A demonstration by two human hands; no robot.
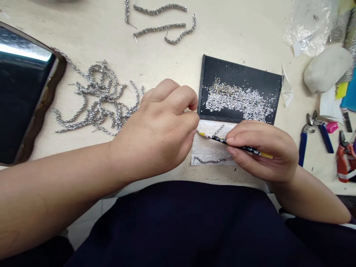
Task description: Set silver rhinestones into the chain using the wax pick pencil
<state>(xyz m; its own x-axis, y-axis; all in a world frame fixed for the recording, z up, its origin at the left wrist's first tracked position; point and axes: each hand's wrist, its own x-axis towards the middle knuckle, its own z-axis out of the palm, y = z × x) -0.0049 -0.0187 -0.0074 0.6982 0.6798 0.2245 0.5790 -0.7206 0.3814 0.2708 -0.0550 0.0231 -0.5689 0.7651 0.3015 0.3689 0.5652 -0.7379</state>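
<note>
My right hand [261,152] grips a black and yellow patterned pencil [233,142], its tip pointing left over a white pad [211,148]. The tip meets a short silver beaded strand [214,132] close to my left hand [164,126]. Those left fingers are pinched together beside the tip, and they hide whatever lies between them. Another beaded strand [209,160] lies along the pad's near edge. Just beyond sits a black ribbed tray [236,68] holding a spread of tiny silver beads [239,98]. A tangled heap of beaded strands [100,100] lies left of my left hand.
A mirror with a wavy brown frame [27,92] lies at far left. Several finished strands [164,26] lie at the back. On the right are a white stone [326,68], a plastic bag [306,26], blue-handled pliers [314,133] and red-handled pliers [343,159].
</note>
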